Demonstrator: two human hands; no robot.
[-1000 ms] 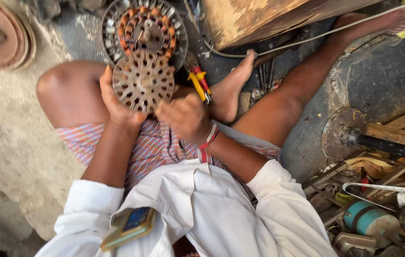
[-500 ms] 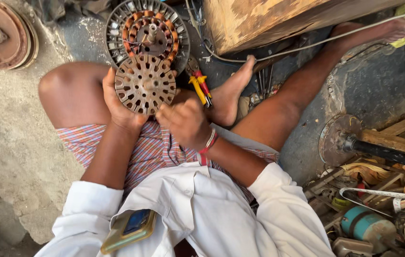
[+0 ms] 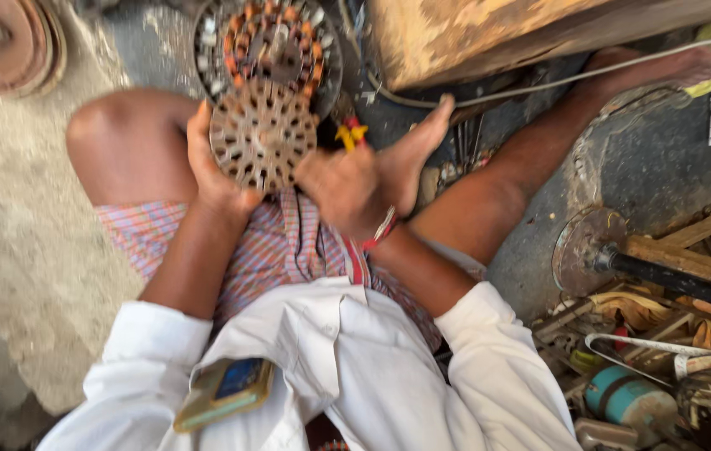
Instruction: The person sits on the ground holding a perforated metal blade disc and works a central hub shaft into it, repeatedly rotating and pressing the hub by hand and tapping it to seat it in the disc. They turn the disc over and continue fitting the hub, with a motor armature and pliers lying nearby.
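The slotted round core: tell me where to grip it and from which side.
Grip the slotted round core at its outer rim, coming in from the free right side. It stands face-on to the camera, and the left hand already cups the left and lower edge. The rim is plain there, while the slotted face gives no firm hold.

You sit on a rough, pale concrete floor (image 3: 13, 250) in daylight. A worn wooden box (image 3: 489, 33) stands ahead of you, a rusty round disc (image 3: 0, 38) lies far left, and a scrap pile (image 3: 665, 367) crowds your right.
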